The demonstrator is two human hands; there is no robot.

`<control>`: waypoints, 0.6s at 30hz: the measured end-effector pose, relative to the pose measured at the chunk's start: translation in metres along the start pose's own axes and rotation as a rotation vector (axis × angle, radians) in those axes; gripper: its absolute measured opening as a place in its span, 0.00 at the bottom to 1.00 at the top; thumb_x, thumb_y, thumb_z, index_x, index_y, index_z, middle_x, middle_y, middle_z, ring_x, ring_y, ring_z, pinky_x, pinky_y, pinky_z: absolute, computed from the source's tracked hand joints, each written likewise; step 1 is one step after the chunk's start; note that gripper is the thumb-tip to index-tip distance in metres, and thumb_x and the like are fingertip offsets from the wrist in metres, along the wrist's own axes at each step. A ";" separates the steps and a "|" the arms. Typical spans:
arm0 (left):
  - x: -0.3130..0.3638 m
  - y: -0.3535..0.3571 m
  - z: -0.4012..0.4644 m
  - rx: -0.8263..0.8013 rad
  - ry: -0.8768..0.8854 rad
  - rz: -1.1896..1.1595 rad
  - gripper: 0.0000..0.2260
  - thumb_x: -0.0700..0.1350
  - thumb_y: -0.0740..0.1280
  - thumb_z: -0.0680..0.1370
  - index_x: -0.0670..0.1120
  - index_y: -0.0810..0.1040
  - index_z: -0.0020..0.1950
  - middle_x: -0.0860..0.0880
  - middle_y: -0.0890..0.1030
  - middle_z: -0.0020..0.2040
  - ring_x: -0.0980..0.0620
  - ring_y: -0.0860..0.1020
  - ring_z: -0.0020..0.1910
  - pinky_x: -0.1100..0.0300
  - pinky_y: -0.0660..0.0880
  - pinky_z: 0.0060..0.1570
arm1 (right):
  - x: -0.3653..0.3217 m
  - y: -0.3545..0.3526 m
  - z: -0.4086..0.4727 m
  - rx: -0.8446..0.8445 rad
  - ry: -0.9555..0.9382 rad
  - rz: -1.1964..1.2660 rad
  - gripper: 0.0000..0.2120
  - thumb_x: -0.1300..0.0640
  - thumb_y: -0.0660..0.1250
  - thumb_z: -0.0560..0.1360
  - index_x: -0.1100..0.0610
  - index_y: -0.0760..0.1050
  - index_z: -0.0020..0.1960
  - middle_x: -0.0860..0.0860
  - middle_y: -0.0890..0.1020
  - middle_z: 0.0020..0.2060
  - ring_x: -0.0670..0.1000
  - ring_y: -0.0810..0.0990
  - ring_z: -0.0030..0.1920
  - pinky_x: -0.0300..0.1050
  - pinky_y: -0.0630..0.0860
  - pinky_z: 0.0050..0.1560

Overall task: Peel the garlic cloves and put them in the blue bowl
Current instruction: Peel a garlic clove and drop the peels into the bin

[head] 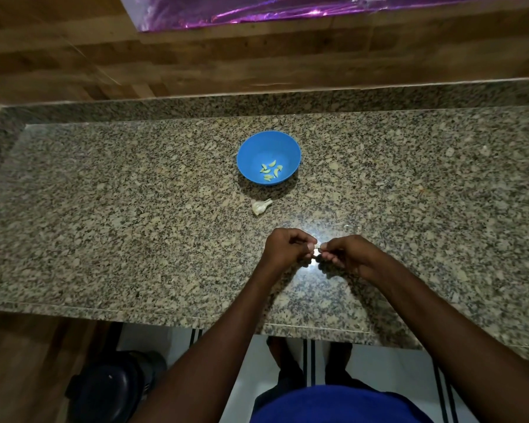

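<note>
Head view: speckled granite surface, polished, glare patch seen near the hands; wood-grain panel behind it.
Bowl: blue bowl, round, smooth plastic look, set mid-surface, well beyond the hands.
Peeled cloves: several pale yellow-green crescent pieces seen lying on the bowl floor, loosely clustered.
Garlic head: partial bulb, white papery skin, short stem tip pointed up-right, laid on the surface just in front of the bowl, apart from it.
Clove in work: small whitish garlic clove, mostly hidden by fingertips, held above the surface between both hands.
Left grip: left hand curled closed, thumb and forefinger pinched on the clove's left end.
Right grip: right hand curled closed, fingertips pinched on the clove's right end; both grips meet at the clove.
Skin scraps: a thin translucent flake seen on the surface just beyond the right hand; detail too faint to be told.
</note>
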State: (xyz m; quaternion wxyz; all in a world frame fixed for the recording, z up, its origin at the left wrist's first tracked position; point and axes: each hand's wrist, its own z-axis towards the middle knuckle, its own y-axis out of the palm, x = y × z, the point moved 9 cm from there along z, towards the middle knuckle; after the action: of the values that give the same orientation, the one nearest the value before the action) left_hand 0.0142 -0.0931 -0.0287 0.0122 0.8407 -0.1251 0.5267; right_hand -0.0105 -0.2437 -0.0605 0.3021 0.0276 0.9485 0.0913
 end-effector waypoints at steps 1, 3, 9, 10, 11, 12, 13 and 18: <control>0.003 0.000 0.000 -0.005 0.017 0.031 0.04 0.32 0.72 0.75 0.37 0.84 0.47 0.38 0.83 0.36 0.49 0.81 0.31 0.56 0.82 0.35 | 0.005 0.001 0.002 -0.016 0.049 0.012 0.07 0.66 0.65 0.76 0.68 0.78 0.41 0.58 0.75 0.32 0.48 0.75 0.23 0.38 0.73 0.21; 0.010 0.001 0.000 -0.010 0.069 0.137 0.05 0.32 0.73 0.73 0.40 0.85 0.46 0.42 0.85 0.36 0.52 0.82 0.31 0.62 0.78 0.33 | 0.012 0.001 0.007 -0.023 0.121 0.010 0.10 0.65 0.63 0.77 0.66 0.76 0.38 0.57 0.73 0.32 0.47 0.72 0.21 0.37 0.71 0.20; 0.027 0.006 -0.002 0.046 0.263 0.381 0.07 0.34 0.74 0.72 0.45 0.87 0.45 0.49 0.86 0.39 0.56 0.84 0.36 0.67 0.78 0.38 | 0.020 0.006 0.013 -0.080 0.288 0.102 0.14 0.64 0.58 0.77 0.65 0.73 0.34 0.54 0.72 0.26 0.43 0.67 0.17 0.33 0.66 0.17; 0.028 0.006 -0.003 0.052 0.274 0.390 0.07 0.35 0.74 0.71 0.45 0.87 0.45 0.50 0.86 0.39 0.56 0.84 0.36 0.66 0.78 0.39 | 0.021 0.006 0.014 -0.090 0.295 0.138 0.14 0.65 0.58 0.77 0.66 0.74 0.34 0.54 0.72 0.27 0.43 0.68 0.18 0.32 0.66 0.17; 0.027 0.004 -0.004 0.060 0.264 0.374 0.07 0.35 0.74 0.71 0.45 0.87 0.45 0.50 0.86 0.39 0.55 0.84 0.36 0.64 0.79 0.38 | 0.021 0.007 0.012 -0.090 0.289 0.168 0.13 0.65 0.58 0.77 0.66 0.75 0.35 0.54 0.72 0.28 0.43 0.68 0.19 0.32 0.67 0.18; 0.024 0.002 -0.004 0.074 0.227 0.328 0.06 0.35 0.74 0.72 0.45 0.87 0.45 0.49 0.86 0.38 0.55 0.83 0.35 0.63 0.79 0.37 | 0.020 0.008 0.011 -0.075 0.254 0.173 0.12 0.66 0.60 0.76 0.67 0.75 0.35 0.56 0.73 0.30 0.44 0.69 0.21 0.34 0.69 0.20; 0.020 0.000 -0.005 0.094 0.158 0.249 0.06 0.35 0.74 0.72 0.44 0.86 0.44 0.47 0.86 0.38 0.54 0.83 0.33 0.63 0.79 0.35 | 0.017 0.005 0.010 -0.036 0.181 0.137 0.12 0.66 0.62 0.75 0.66 0.75 0.34 0.57 0.73 0.30 0.47 0.69 0.22 0.38 0.72 0.23; -0.012 0.002 -0.013 0.129 -0.355 -0.245 0.05 0.28 0.70 0.72 0.36 0.83 0.40 0.39 0.80 0.31 0.49 0.76 0.24 0.60 0.78 0.31 | -0.043 0.001 -0.022 0.409 -0.615 -0.789 0.10 0.64 0.70 0.70 0.55 0.76 0.31 0.52 0.81 0.28 0.51 0.78 0.30 0.41 0.72 0.33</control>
State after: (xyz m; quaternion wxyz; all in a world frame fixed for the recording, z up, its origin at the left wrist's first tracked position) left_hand -0.0024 -0.0909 -0.0336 0.0001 0.9283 0.0117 0.3717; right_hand 0.0120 -0.2504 -0.0179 0.5656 -0.2472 0.7530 -0.2280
